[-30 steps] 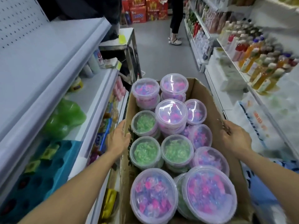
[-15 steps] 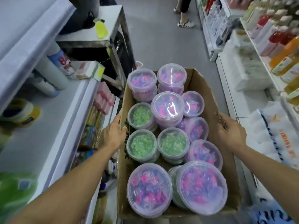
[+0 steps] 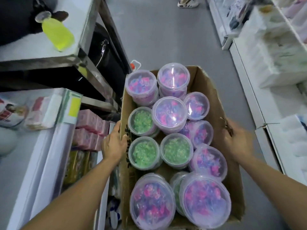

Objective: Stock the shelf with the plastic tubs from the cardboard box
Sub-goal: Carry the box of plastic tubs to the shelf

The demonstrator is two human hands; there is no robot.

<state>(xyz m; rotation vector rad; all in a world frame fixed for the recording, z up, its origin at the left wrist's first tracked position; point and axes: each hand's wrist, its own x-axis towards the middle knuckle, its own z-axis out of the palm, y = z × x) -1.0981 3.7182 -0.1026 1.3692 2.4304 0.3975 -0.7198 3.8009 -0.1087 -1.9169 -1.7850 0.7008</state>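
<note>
On the far left a yellow bottle lies tilted on a metal table. Nearer, a white shelf holds pink boxes just under its edge.

The left hand grips the left wall of the cardboard box, with the thumb hooked over the top edge and the fingers going down the outside.

The box sits in the middle, over the grey floor. It is full of round plastic tubs with clear lids. Three green tubs sit by the left wall, near the left hand. Pink and purple tubs fill the far end and the right side, some stacked on others. Two big pink and purple tubs sit at the near end.

The right hand holds the torn right wall of the box, fingers curled round its edge. The two hands are well apart, one on each side.

On the far right are white shelves with blurry pale packs.
</note>
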